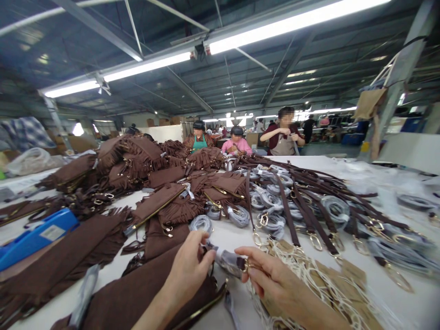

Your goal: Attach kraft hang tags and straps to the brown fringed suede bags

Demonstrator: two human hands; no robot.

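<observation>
Between my hands is a strap coil wrapped in clear grey plastic [227,261], with a dark brown end and gold clasp on its right. My left hand [187,266] has its thumb and fingers closed on the coil's left end. Thumb and fingers of my right hand [270,277] pinch the gold clasp end. Below my left forearm lies a brown fringed bag [137,288] with a gold zip. Cardboard tags with white cords [309,279] are spread under and beyond my right hand. Just past my left fingertips rests another wrapped coil [201,223].
Brown fringed bags [137,156] are heaped at the back left. Brown straps with gold clasps [305,211] and several wrapped coils cover the right side. A blue plastic holder [37,236] stands at the left. Across the table, co-workers [283,135] are at work.
</observation>
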